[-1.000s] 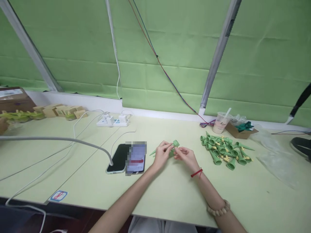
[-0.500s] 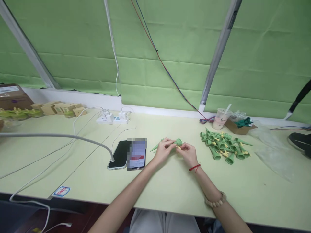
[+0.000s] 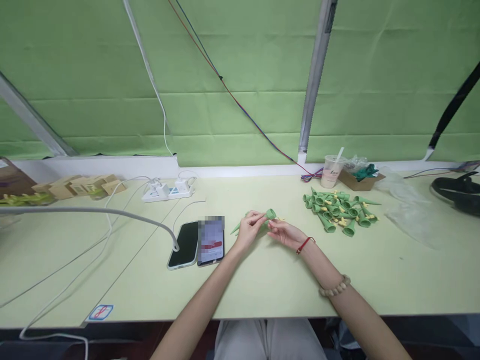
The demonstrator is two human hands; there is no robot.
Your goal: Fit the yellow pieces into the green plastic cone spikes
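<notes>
Two hands [image 3: 250, 229] [image 3: 288, 235] close, angled inward

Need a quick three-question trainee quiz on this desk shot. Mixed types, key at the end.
1. True or false: the left hand holds a green cone.
2. Which wrist wears the red string? A) left B) right C) both
3. Fill in the blank: the pile of cones lies to the right of the right hand, while two ____ lie side by side to the left of both hands.

Key:
1. True
2. B
3. phones
</notes>
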